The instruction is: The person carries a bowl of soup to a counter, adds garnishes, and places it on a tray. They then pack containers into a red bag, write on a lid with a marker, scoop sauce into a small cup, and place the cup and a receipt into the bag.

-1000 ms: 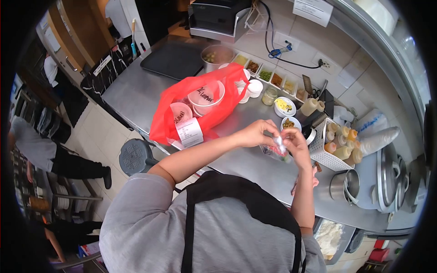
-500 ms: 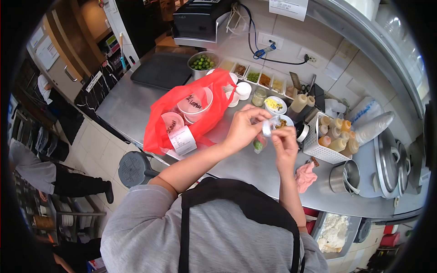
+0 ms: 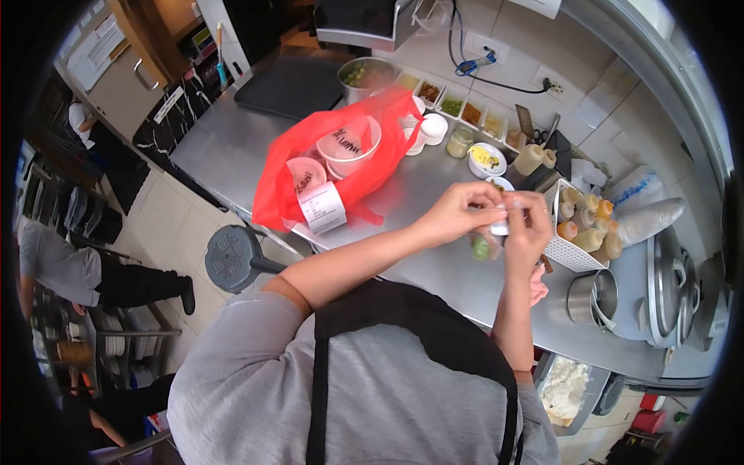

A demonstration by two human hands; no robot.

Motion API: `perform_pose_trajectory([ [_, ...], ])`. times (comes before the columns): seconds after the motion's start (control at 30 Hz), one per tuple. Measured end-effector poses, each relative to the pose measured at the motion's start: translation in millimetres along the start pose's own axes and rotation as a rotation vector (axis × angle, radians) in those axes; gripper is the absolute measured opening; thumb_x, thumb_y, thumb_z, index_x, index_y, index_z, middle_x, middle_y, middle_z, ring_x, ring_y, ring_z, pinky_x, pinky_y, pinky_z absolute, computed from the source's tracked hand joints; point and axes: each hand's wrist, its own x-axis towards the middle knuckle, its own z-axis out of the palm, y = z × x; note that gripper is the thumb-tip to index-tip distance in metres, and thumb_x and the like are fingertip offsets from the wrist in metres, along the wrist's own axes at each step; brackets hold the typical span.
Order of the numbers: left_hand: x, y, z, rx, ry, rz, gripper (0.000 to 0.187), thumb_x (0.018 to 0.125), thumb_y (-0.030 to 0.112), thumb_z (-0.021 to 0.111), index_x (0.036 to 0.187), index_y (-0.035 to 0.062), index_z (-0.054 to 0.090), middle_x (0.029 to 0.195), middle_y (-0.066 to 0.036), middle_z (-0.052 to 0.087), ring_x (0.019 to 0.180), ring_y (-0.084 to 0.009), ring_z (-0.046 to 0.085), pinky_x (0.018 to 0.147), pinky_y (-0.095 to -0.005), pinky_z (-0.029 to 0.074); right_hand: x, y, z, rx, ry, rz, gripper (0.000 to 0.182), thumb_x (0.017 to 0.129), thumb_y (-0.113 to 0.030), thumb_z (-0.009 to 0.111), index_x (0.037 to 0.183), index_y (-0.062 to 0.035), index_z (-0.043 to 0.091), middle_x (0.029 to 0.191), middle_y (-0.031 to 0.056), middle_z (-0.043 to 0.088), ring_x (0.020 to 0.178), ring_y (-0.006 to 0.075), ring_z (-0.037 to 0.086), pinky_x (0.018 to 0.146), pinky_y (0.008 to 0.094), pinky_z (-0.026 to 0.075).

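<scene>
Both my hands pinch at the top of a small clear plastic bag [image 3: 483,246], which hangs over the steel counter with something round and green inside. My left hand [image 3: 470,211] closes on its gathered neck from the left, while my right hand [image 3: 530,221] grips it from the right. A small white piece shows between the fingers; I cannot make out what it is. Left of my hands a red plastic bag [image 3: 277,172] stands open, holding lidded tubs [image 3: 350,139] with handwriting and a printed receipt [image 3: 323,208]. Behind my hands sits a white bowl [image 3: 487,160] of yellow food.
At the back stand a pot of green fruit [image 3: 364,75], ingredient trays [image 3: 452,105], white cups [image 3: 433,128] and a glass jar [image 3: 459,141]. A white basket of bottles [image 3: 564,252] and a steel pot [image 3: 591,297] are right. A stool [image 3: 234,257] and a person [image 3: 66,263] are left.
The view has shifted, so the counter things sit differently in frame. My hands, still on the small bag, have come closer together and now partly hide the pink cloth.
</scene>
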Motion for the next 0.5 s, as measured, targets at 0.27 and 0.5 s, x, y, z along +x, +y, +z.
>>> perform_pose_trajectory([
  [0.27, -23, -17, 20, 0.359, 0.124, 0.241, 0.014, 0.076, 0.016, 0.063, 0.082, 0.0027, 0.065, 0.068, -0.003, 0.058, 0.076, -0.0144, 0.046, 0.071, -0.0270, 0.038, 28, 21, -21, 0.236, 0.142, 0.064, 0.007, 0.082, -0.006, 0.057, 0.083, 0.0010, 0.060, 0.081, 0.0044, 0.060, 0.072, 0.0080, 0.050, 0.065, 0.0192, 0.039],
  [0.5, -34, -26, -33, 1.115, 0.509, 0.582, 0.008, 0.066, 0.010, 0.064, 0.072, 0.0064, 0.064, 0.064, -0.004, 0.058, 0.077, -0.0206, 0.050, 0.072, -0.0351, 0.036, -22, 31, 34, 0.088, -0.439, 0.275, 0.018, 0.079, -0.014, 0.062, 0.091, -0.0002, 0.064, 0.081, -0.0019, 0.052, 0.064, 0.0050, 0.043, 0.057, 0.0194, 0.037],
])
